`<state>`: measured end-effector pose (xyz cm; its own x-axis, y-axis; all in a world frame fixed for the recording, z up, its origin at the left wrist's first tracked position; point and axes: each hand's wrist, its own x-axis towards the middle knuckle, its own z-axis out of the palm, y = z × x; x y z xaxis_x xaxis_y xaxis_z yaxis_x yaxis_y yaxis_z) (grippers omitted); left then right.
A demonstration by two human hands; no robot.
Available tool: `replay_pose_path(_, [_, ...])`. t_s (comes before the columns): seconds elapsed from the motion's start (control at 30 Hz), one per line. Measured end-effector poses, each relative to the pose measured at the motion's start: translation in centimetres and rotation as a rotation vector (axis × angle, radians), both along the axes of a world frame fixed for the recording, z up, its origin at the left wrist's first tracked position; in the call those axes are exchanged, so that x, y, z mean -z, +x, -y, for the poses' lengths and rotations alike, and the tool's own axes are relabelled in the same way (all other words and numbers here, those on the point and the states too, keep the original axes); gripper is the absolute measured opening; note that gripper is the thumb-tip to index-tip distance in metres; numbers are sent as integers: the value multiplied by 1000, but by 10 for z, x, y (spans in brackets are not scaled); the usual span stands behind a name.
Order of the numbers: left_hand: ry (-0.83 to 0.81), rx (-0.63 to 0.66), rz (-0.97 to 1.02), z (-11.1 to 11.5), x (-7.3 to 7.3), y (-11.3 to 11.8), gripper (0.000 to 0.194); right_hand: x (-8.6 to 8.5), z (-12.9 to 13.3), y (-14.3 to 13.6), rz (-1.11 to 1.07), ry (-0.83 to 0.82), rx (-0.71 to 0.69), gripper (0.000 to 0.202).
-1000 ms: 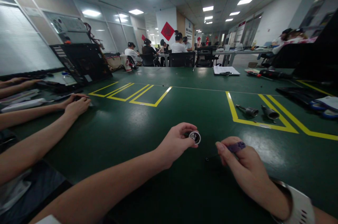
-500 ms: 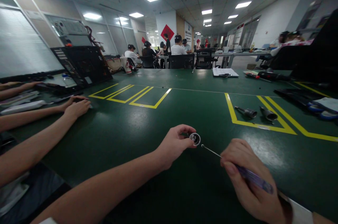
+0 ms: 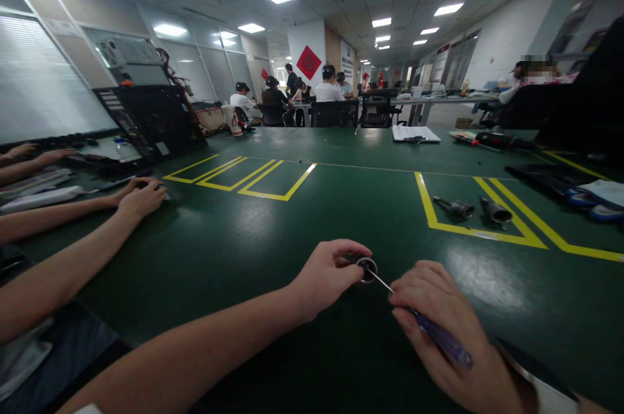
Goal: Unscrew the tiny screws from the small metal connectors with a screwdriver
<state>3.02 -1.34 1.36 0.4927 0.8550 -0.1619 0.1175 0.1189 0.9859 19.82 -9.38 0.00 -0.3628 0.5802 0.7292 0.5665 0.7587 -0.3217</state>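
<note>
Over the green table (image 3: 234,251), my left hand (image 3: 331,274) is closed around a small round metal hole saw (image 3: 366,269), its open rim turned toward me and to the right. My fingers hide most of its body. Wrapped in my right hand (image 3: 439,323) is a screwdriver with a clear purple handle (image 3: 446,339). Its thin shaft (image 3: 381,281) points up and left, and the tip is inside the hole saw's open end. What the tip touches in there is too small to tell.
Two more grey hole saws (image 3: 455,207) (image 3: 496,211) lie inside a yellow tape outline (image 3: 487,234) at right. Blue-handled scissors (image 3: 592,203) and a clipboard (image 3: 416,134) lie farther off. A co-worker's hands (image 3: 141,196) rest at left, near a black computer case (image 3: 156,118).
My right hand has moved left with the screwdriver, bringing its tip from just outside the hole saw to inside the rim. My left hand has shifted slightly right and down.
</note>
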Motion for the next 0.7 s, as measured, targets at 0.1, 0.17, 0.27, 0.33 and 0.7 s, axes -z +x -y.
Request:
replay_pose_path(0.1, [16, 9, -26, 0, 2, 0, 25, -2, 0, -2, 4, 21, 24, 16])
replay_pose_path(0.17, [37, 15, -40, 1, 3, 0, 25, -3, -1, -4, 24, 18, 36, 17])
replay_pose_path(0.27, [70, 26, -38, 1, 4, -1, 25, -4, -1, -5, 54, 14, 37, 18])
replay_pose_path(0.33, [95, 27, -29, 2, 5, -2, 24, -4, 0, -5, 55, 18, 40, 18])
replay_pose_path(0.7, [164, 0, -5, -2, 10, -1, 21, 0, 1, -3, 42, -13, 21, 20])
